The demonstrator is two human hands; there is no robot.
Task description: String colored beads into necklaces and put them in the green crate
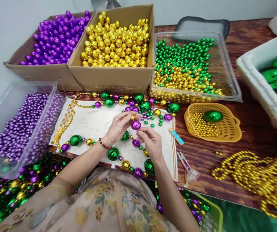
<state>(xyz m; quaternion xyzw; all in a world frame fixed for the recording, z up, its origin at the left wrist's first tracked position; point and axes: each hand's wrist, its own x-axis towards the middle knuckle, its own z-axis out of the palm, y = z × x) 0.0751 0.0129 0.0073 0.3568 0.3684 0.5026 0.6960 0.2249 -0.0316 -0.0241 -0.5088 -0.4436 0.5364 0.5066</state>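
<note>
My left hand (119, 126), a bracelet on its wrist, is closed in a pinch on a strand of beads. A small gold bead (132, 118) sits at its fingertips, with a shiny purple bead (135, 125) just below. The fingers of my right hand (151, 141) are pinched together at the lower edge of that purple bead; what lies between them is too small to tell. Under both hands, a bead garland (113, 153) of green, purple and gold balls loops over a white cloth (92, 119). Loose green and purple beads (153, 125) lie beyond my right hand.
Cardboard boxes of purple (58, 38) and gold beads (116, 42) stand behind. Clear bins hold lilac (24, 129) and green-and-gold beads (184, 61). At right are a yellow basket (230, 130), thread snips (184, 161), gold bead strands (254, 170) and a foam box (252, 67).
</note>
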